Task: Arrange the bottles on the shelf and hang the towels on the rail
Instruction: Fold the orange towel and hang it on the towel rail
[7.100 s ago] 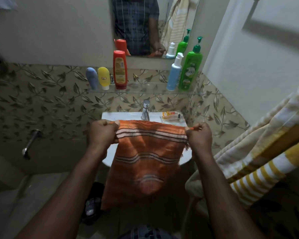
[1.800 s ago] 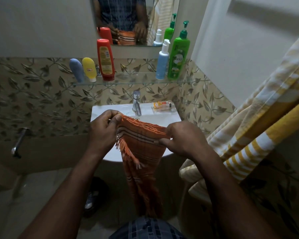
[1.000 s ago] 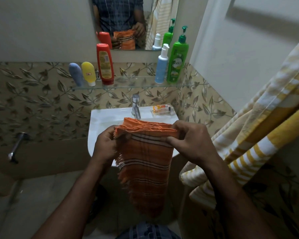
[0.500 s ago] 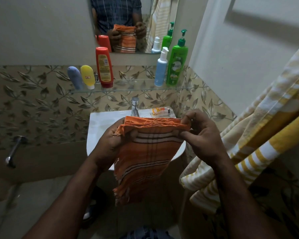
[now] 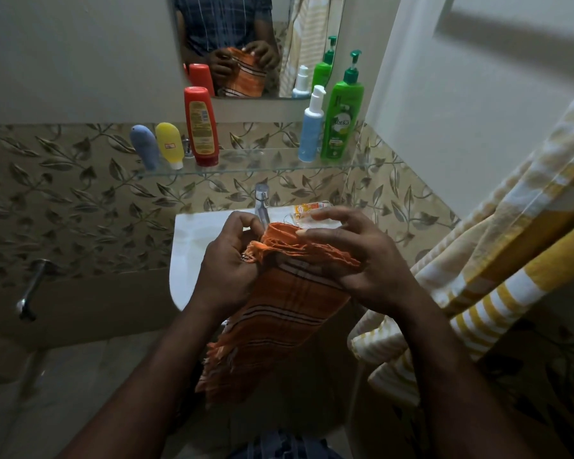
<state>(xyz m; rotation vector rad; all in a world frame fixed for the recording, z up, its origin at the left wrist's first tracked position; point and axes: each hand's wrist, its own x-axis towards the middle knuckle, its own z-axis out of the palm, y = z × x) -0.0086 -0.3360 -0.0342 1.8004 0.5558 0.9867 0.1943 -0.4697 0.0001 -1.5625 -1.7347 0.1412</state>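
An orange towel point(image 5: 289, 303) with dark and pale stripes is held folded and bunched in front of a white sink point(image 5: 193, 246), its fringed lower end hanging free below the hands. Its gathered left edge is gripped by the left hand point(image 5: 229, 263), whose fingers are curled round the cloth. The folded top is pinched by the right hand point(image 5: 362, 263), with the thumb laid along the fold and the lower fingers tucked under the cloth, while the forefinger is lifted clear. On the glass shelf point(image 5: 246, 164) above the tap point(image 5: 261, 200), five bottles are stood upright. A blue-grey bottle point(image 5: 144, 145), a yellow bottle point(image 5: 169, 144) and a red bottle point(image 5: 201, 125) are grouped at the left. A light blue pump bottle point(image 5: 312, 127) and a green pump bottle point(image 5: 342, 120) are set side by side at the right. A yellow-striped towel point(image 5: 511, 260) is draped at the right edge of the view; what carries it cannot be seen.
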